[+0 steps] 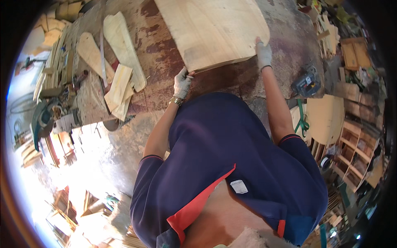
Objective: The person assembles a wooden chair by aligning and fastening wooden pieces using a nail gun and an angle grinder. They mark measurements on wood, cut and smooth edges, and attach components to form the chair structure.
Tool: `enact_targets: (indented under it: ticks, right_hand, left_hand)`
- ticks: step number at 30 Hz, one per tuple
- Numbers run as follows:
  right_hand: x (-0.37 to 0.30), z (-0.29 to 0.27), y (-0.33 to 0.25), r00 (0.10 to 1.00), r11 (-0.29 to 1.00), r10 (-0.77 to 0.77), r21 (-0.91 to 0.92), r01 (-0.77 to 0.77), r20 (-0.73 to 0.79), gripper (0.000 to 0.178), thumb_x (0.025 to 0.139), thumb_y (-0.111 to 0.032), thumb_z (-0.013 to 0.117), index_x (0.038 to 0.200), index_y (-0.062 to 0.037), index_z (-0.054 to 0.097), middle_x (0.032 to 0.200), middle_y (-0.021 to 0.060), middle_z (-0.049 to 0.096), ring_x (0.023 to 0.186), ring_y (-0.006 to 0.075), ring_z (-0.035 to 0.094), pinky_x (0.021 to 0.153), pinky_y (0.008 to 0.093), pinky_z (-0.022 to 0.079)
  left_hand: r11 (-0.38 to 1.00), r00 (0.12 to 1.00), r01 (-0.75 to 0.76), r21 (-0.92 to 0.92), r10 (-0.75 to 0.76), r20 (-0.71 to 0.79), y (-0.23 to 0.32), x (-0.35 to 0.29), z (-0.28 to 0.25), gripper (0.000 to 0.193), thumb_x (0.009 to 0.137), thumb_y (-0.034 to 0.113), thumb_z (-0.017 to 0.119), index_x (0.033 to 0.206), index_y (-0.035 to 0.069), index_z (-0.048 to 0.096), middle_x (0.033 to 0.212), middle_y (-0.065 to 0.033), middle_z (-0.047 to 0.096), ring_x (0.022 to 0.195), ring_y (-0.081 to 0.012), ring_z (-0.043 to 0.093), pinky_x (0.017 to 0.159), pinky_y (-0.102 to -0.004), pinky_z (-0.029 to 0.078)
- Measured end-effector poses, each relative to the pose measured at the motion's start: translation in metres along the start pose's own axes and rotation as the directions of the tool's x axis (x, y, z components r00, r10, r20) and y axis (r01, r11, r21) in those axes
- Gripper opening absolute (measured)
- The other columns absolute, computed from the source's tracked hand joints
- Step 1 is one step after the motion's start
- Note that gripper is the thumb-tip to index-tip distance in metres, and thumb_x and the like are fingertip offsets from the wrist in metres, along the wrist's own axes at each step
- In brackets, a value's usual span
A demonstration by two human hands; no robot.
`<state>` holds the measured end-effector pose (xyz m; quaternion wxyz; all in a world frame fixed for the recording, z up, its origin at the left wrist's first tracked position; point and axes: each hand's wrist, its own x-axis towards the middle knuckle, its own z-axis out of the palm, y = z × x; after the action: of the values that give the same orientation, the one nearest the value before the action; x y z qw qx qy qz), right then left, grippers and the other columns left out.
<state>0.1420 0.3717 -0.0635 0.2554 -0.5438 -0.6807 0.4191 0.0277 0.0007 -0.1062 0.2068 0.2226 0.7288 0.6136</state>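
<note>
A wide, pale wooden panel [215, 31] with a rounded right side lies on the worn, paint-stained workbench [159, 62]. My left hand [182, 84], in a whitish work glove and with a watch at the wrist, grips the panel's near left corner. On the panel's right edge, close to its near right corner, my gloved right hand [264, 54] is closed, its fingertips bare. Both arms reach forward from my dark blue shirt. The undersides of the panel and of the fingers beneath it are hidden.
Shaped wood pieces [123, 45] and short offcuts [120, 84] lie on the bench's left. A dark power tool [306, 83] sits at its right edge, above a hanging green strap [302, 120]. A circular saw [43, 118] stands far left; a wooden shelf unit [355, 151] is at right.
</note>
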Motion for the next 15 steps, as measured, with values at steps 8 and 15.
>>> enact_targets:
  ticks: [8, 15]
  right_hand:
    - [0.0015, -0.0050, -0.0060, 0.993, 0.998, 0.066, -0.022, -0.064, 0.094, 0.066, 0.095, -0.049, 0.068, 0.130, 0.0059, 0.063, 0.122, 0.0228, 0.071, 0.112, 0.0337, 0.068, 0.095, 0.0411, 0.051]
    - [0.0050, -0.0039, -0.0025, 0.996, 0.996, 0.046, -0.079, -0.040, 0.072, 0.063, 0.098, -0.046, 0.066, 0.132, 0.0064, 0.062, 0.124, 0.0217, 0.070, 0.111, 0.0331, 0.068, 0.095, 0.0414, 0.051]
  left_hand:
    - [0.989, 0.997, 0.060, -0.131, -0.054, 0.055, -0.0076, 0.0008, -0.0051, 0.017, 0.100, 0.001, 0.062, 0.113, -0.005, 0.070, 0.091, 0.0066, 0.065, 0.084, -0.0008, 0.052, 0.075, -0.0184, 0.043]
    - [0.994, 0.989, 0.097, -0.040, -0.092, 0.118, -0.0055, -0.0008, -0.0086, 0.033, 0.095, -0.011, 0.053, 0.125, -0.009, 0.067, 0.107, -0.0031, 0.071, 0.102, -0.0077, 0.066, 0.084, -0.0201, 0.049]
